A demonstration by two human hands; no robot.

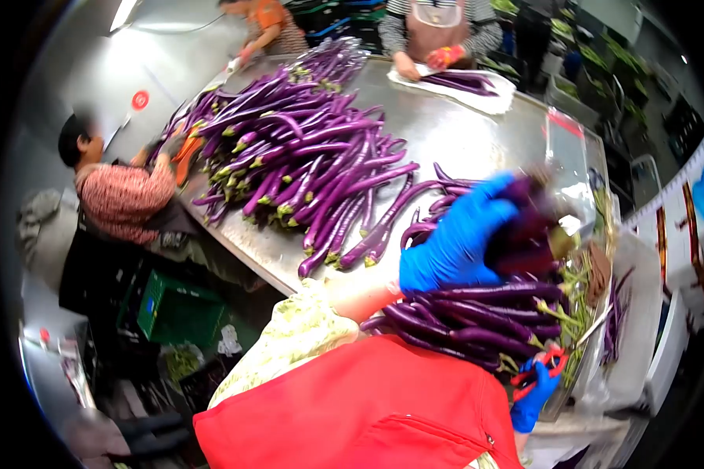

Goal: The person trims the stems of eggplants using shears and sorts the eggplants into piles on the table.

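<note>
My left hand (455,241), in a blue glove, grips a bunch of long purple eggplants (522,238) above the table; motion blurs the bunch. Just below it, more dark eggplants (477,320) lie side by side, their stem ends pointing right. Near the table's front right edge, my right hand (533,402), also blue-gloved, is closed around the red handles of a pair of scissors (554,361). The blades point up and to the right, over green cut stems (577,324).
A large heap of eggplants (313,156) covers the left of the metal table (446,141). Across it, a person handles eggplants on a white cloth (485,98); two others work at the left and far side. A green crate (180,309) stands below at left.
</note>
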